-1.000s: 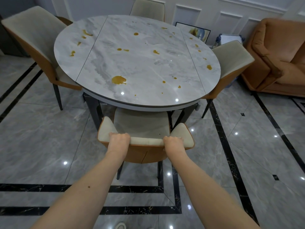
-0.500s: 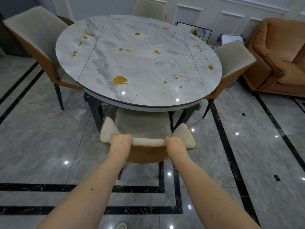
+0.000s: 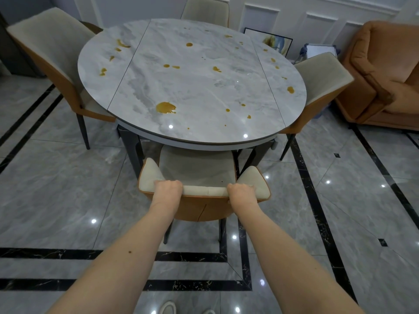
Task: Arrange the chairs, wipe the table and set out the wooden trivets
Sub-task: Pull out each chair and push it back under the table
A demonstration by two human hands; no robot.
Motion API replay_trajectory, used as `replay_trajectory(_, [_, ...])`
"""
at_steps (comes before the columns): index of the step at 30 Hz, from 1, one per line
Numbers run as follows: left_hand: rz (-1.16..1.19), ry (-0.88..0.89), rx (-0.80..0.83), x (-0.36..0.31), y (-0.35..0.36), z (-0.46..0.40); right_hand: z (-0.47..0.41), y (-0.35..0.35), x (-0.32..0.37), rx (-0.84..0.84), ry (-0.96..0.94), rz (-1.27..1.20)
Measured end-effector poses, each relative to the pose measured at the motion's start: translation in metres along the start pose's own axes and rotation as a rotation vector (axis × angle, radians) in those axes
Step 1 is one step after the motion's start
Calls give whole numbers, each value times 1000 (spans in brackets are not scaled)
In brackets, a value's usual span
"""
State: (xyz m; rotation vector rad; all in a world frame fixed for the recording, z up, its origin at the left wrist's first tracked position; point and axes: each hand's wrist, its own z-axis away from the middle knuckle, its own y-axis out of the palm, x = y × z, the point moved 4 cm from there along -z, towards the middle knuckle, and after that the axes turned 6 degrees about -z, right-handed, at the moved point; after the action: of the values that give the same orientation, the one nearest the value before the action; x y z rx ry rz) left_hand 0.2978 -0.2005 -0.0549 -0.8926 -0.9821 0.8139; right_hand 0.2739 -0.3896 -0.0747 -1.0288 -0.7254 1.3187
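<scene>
With the left hand (image 3: 168, 189) and right hand (image 3: 240, 193) both gripping the backrest top of the near chair (image 3: 204, 177), partly tucked under the stained tabletop (image 3: 192, 87), the chair-arranging step appears under way, the next move requiring a straight, even push inward

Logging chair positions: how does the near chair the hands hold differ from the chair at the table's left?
The near cream-and-orange chair is gripped by the left hand and right hand; the left cream-and-orange chair is untouched. The near one faces the round marble table squarely; the left one is angled. Both share the same upholstery.
</scene>
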Motion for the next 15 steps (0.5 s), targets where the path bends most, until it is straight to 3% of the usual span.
replay_trajectory(15, [42,-53,-2,-1,6,-1,1,1,0,-24,9,-16])
